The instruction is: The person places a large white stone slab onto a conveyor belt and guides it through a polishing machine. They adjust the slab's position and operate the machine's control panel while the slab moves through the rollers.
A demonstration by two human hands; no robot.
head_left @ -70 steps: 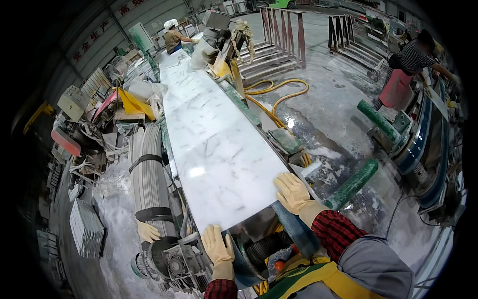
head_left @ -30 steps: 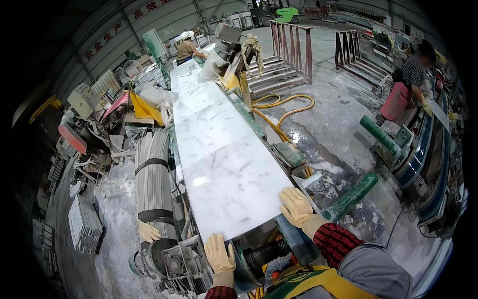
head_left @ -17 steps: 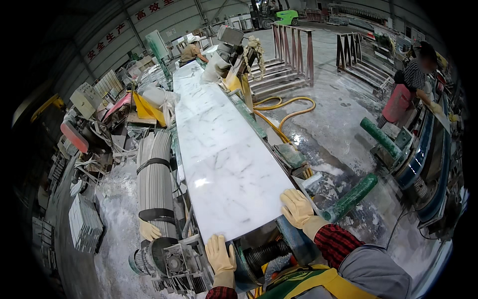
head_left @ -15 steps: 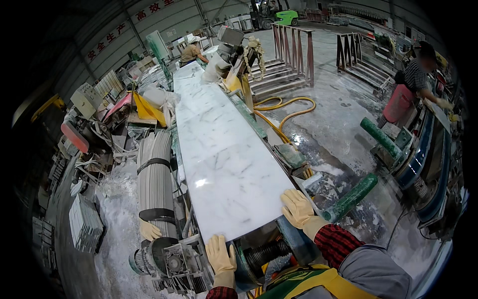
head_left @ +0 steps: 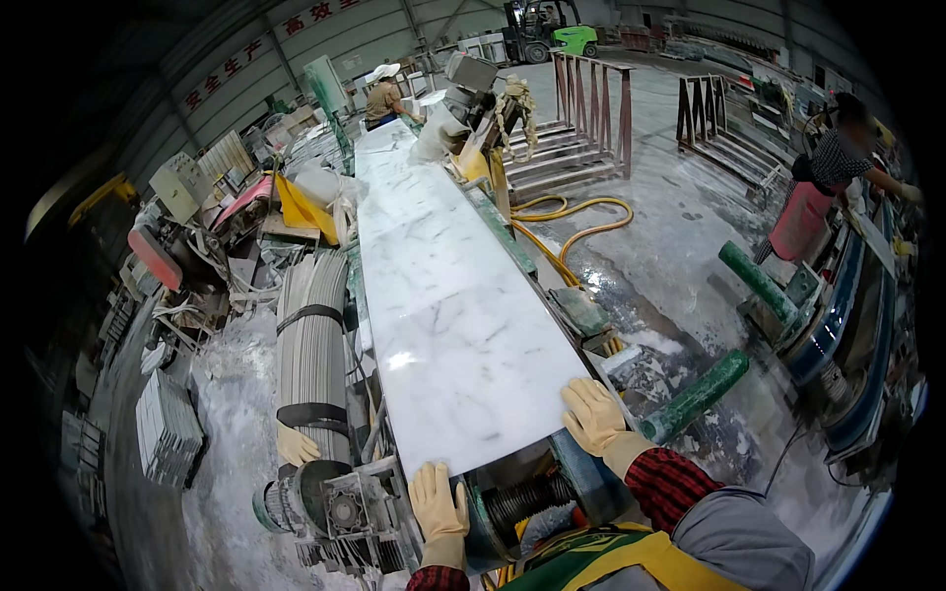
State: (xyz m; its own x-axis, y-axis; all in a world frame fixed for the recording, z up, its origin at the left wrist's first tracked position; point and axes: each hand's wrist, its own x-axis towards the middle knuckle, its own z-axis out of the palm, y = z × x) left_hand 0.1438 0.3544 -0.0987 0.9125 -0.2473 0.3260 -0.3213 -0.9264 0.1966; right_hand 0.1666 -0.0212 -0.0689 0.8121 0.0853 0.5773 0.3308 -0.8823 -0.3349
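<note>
A long, polished white marble slab [head_left: 448,335] with grey veins lies on a machine bed and stretches away from me. My left hand [head_left: 439,502], in a cream rubber glove, rests at the slab's near left corner with its fingers stretched out. At the near right corner my right hand [head_left: 593,412], gloved alike, lies with extended fingers on the slab's edge. Neither hand is wrapped round anything. Below the slab's near end, between my hands, is a dark ribbed roller part [head_left: 527,500] of the machine.
Left of the slab stand a strapped bundle of grey strips [head_left: 311,360], a loose glove [head_left: 296,446] and a motor [head_left: 345,510]. Green rollers [head_left: 696,396] jut out at right. A yellow hose [head_left: 581,234] loops on the floor. One person [head_left: 382,98] is at the far end, another [head_left: 828,163] at right.
My view has shifted slightly, so the far scene sits a little lower and to the right. Both hands stay at the slab's corners. The person at right has reached an arm further out.
</note>
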